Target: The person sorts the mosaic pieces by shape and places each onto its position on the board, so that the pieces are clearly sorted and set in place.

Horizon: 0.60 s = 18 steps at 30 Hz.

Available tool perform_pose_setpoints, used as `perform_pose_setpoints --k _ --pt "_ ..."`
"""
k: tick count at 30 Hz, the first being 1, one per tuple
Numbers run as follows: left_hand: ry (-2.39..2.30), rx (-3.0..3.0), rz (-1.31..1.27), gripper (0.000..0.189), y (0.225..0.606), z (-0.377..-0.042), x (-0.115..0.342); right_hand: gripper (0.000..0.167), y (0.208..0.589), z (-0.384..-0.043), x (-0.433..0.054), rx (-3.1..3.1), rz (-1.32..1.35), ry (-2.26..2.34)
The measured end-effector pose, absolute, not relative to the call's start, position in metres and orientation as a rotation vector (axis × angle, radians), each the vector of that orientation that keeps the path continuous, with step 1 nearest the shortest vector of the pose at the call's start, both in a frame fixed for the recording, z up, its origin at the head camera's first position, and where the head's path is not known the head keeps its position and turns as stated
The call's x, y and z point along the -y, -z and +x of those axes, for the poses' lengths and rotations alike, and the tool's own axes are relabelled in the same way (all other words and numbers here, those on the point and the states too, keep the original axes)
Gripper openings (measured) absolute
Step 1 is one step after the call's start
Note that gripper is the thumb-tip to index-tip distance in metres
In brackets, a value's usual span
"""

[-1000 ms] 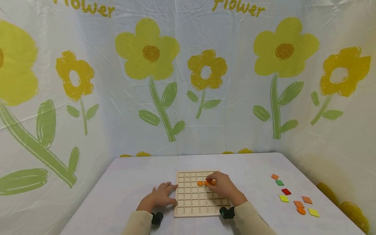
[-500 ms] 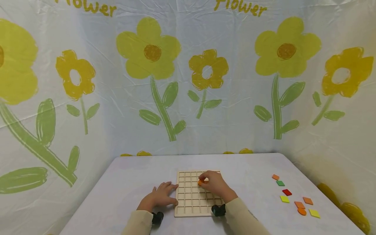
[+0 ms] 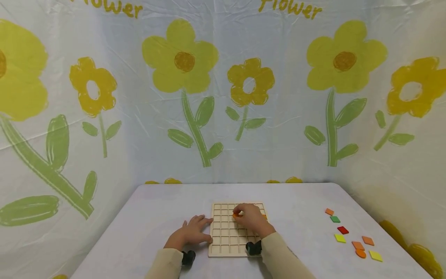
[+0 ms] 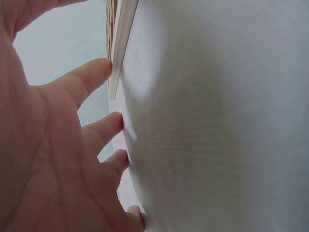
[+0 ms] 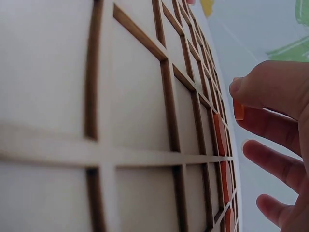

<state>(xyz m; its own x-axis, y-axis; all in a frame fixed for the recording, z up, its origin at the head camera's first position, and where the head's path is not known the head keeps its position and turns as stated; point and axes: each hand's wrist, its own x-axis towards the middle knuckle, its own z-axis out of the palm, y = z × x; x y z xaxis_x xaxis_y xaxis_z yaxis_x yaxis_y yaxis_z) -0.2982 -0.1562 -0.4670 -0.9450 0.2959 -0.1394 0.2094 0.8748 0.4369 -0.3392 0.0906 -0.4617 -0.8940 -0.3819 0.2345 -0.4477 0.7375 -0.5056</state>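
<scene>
A pale wooden grid board (image 3: pixel 223 244) lies on the table. My right hand (image 3: pixel 252 219) is over its upper part and pinches a small orange piece (image 5: pixel 239 108) between thumb and index finger, close above the cells. In the right wrist view, orange discs (image 5: pixel 220 135) sit in a row of cells beside that piece; the hand covers most of them in the head view. My left hand (image 3: pixel 191 232) has its fingers spread, with the index fingertip and thumb at the board's left edge. In the left wrist view, a fingertip (image 4: pixel 104 70) meets the board's side.
On the table's right side lie loose tiles: a green one (image 3: pixel 335 219), a red one (image 3: pixel 343 230), yellow ones (image 3: pixel 340 238), several orange squares (image 3: pixel 367 240) and an orange disc (image 3: pixel 361 254). A flower-print cloth (image 3: pixel 289 135) hangs behind the white table (image 3: pixel 167 201).
My right hand has moved left along the row of orange discs and now holds the orange piece farther left over the board. The left hand stays at the board's edge.
</scene>
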Motion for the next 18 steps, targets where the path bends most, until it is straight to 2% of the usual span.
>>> perform_pose_setpoints --k 18 --pt "-0.635 -2.848 0.428 0.077 0.467 -0.297 0.157 0.01 0.465 -0.345 -0.078 2.844 0.691 -0.594"
